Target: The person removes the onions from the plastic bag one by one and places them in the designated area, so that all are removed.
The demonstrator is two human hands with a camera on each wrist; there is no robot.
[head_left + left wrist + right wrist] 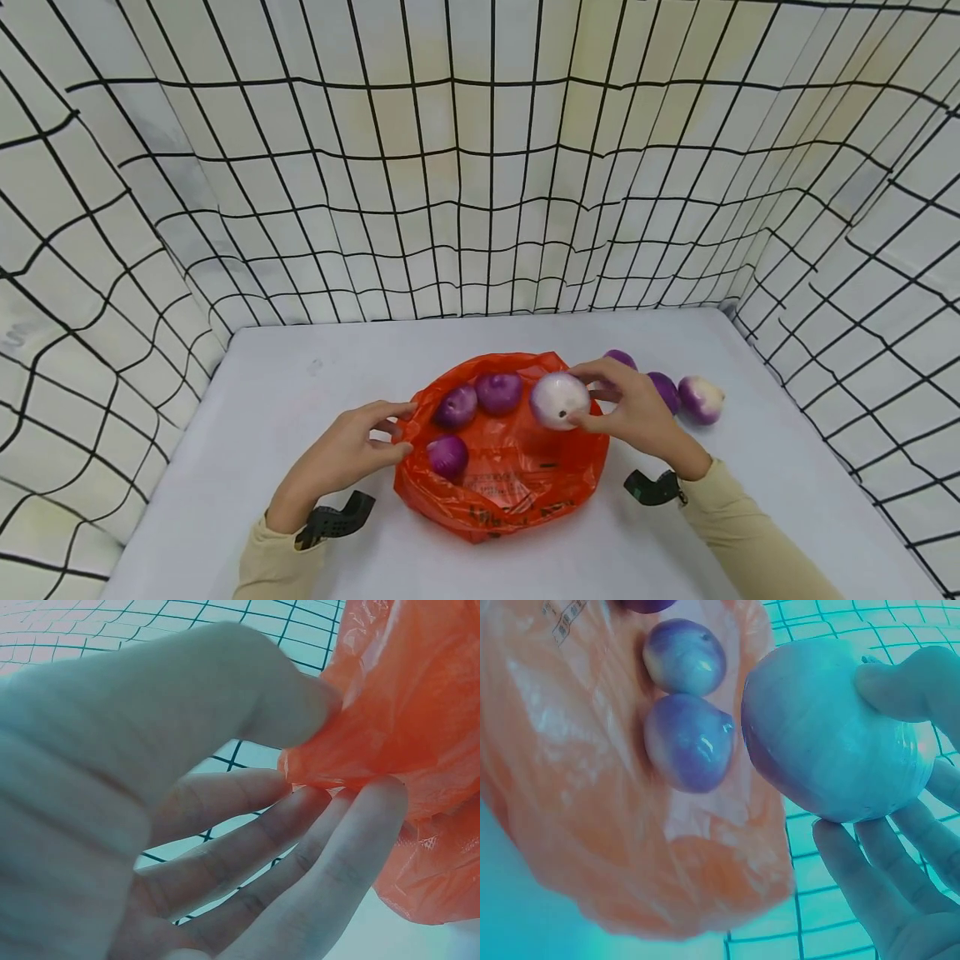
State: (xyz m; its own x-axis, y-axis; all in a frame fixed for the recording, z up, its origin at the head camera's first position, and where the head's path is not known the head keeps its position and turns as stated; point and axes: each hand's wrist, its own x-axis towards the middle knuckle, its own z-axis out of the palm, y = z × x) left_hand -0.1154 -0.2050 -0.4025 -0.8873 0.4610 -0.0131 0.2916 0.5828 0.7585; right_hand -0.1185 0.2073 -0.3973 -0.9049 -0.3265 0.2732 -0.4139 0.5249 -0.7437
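Note:
A red plastic bag (517,492) lies spread wide on the table, with dark print on its near side. Three purple onions (447,457) rest inside it, toward its left and back. My left hand (348,446) pinches the bag's left rim, thumb on one side and fingers on the other in the left wrist view. Over the right part of the bag, my right hand (637,408) holds a pale onion (557,400) between thumb and fingers. The right wrist view shows this onion (832,735) close up, near two onions (690,742) in the bag.
Several more onions sit on the white table (300,383) to the right of the bag, among them a white-and-purple onion (701,400). The right hand partly hides some of them. Black netting (487,183) over pale walls encloses the table at the back and sides.

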